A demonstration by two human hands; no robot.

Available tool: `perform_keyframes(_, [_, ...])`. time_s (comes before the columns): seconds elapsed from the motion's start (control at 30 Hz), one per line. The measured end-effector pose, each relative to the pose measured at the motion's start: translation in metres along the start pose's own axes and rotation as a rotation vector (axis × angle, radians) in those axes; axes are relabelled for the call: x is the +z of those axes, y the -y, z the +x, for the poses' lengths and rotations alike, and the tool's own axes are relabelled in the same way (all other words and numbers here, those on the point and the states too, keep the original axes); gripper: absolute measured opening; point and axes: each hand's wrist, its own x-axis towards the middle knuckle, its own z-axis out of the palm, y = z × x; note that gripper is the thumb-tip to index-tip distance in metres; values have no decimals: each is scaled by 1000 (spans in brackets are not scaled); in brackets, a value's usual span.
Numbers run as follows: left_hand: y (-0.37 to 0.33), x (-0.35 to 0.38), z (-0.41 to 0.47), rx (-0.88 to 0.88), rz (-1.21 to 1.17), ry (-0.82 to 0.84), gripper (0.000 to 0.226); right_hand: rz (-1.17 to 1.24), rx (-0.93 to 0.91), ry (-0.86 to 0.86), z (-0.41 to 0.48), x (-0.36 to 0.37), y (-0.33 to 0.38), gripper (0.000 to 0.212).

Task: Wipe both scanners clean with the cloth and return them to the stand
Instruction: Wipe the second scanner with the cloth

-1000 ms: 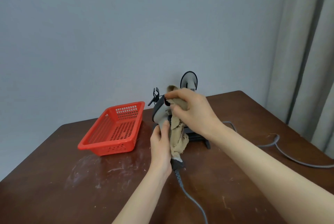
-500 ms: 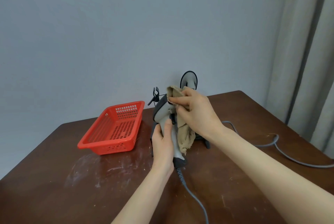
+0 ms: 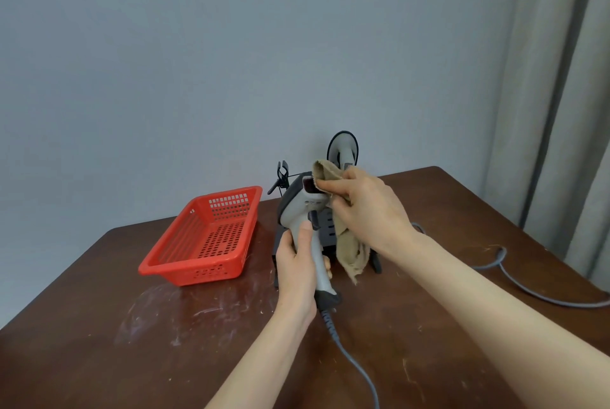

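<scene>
Left hand (image 3: 297,265) wraps scanner (image 3: 298,210) handle; scanner upright, head on top. Right hand (image 3: 371,210) pinches cloth (image 3: 351,248), touching head from right. Stand (image 3: 329,230) just behind, near far edge of table (image 3: 429,197).

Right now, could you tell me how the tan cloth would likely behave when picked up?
Probably floppy: the cloth droops in loose folds below the right hand gripping it. Likely light, hanging from one hand. It would likely drape over the scanner, not shove it.
</scene>
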Motion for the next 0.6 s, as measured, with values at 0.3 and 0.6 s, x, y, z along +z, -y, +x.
perform_keyframes(0.3, [4, 2, 6, 82, 53, 41, 92, 238, -32, 34, 3, -6, 4, 40])
perform_keyframes(0.6, [-5, 4, -1, 12, 48, 0, 81, 97, 45, 44, 3, -8, -3, 39])
